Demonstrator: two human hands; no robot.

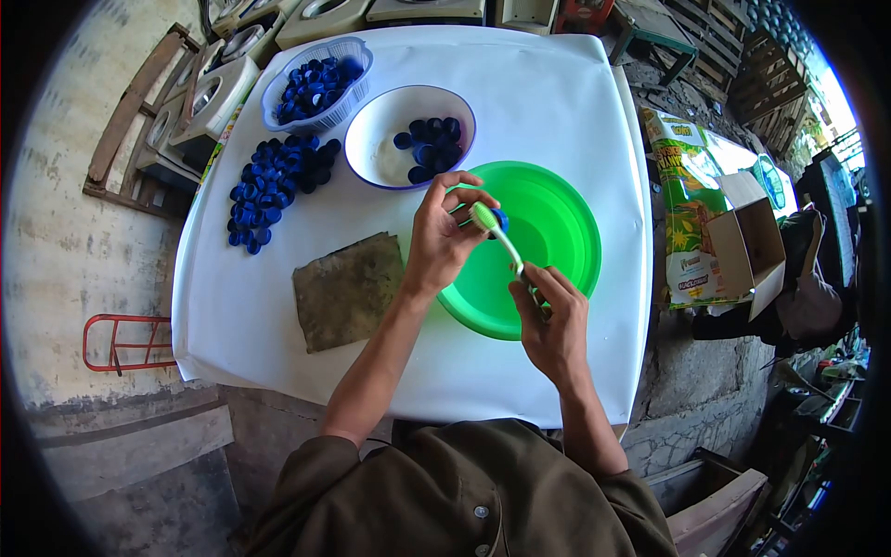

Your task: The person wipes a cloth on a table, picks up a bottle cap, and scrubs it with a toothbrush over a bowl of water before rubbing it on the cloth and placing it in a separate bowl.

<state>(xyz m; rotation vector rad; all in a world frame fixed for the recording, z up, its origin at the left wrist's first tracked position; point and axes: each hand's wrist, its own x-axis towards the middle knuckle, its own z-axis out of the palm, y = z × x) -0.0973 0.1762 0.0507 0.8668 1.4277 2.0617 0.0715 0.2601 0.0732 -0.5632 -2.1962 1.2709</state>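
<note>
Left hand (444, 232) pinching apparently blue cap (499, 220), right hand (549, 320) gripping toothbrush (495, 232)

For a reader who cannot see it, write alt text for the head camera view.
A person's left hand holds a blue bottle cap over a green basin while the right hand scrubs it with a toothbrush. More blue caps fill a white bowl, a basket and a loose pile.

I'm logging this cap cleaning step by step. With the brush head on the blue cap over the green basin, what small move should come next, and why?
Probably a short scrubbing stroke of the toothbrush across the blue cap. The left hand pinches the cap above the green basin, the right hand grips the brush handle, and the bristle head already sits on the cap.
</note>
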